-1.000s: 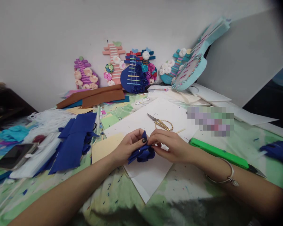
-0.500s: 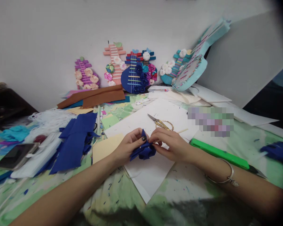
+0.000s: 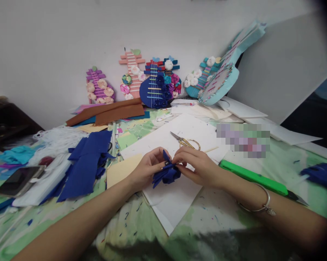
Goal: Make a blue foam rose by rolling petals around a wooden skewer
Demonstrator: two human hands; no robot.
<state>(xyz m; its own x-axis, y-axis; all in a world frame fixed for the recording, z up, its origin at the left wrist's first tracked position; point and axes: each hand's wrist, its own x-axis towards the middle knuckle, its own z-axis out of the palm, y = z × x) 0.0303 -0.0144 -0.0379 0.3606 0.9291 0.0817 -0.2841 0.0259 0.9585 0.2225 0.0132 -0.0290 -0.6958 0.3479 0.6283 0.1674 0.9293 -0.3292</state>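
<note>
Above the white sheet (image 3: 169, 214), a partly formed dark blue paper flower (image 3: 171, 175) with pointed folds is held between both hands. My left hand (image 3: 145, 168) closes on its left side, thumb and fingers pinching the folds. From the right, my right hand (image 3: 197, 165) pinches its upper edge with thumb and fingertips. The fingers hide part of the flower. Gold-handled scissors (image 3: 189, 144) lie just beyond my right hand on white paper, blades pointing to the far left. A thin pale stick (image 3: 211, 149) lies beside them.
Blue strips (image 3: 83, 170), white strings (image 3: 58, 139) and a phone (image 3: 19, 179) lie to the left. A green box cutter (image 3: 254, 177) with its blade showing lies beside my right forearm. Decorated paper guitars (image 3: 151, 90) lean along the wall. Brown sheets (image 3: 117, 112) lie before them.
The blue flower has turned slightly in my fingers, and its folds on the left now hang more separately. My left thumb has shifted behind the folds. Both hands keep their pinch.
</note>
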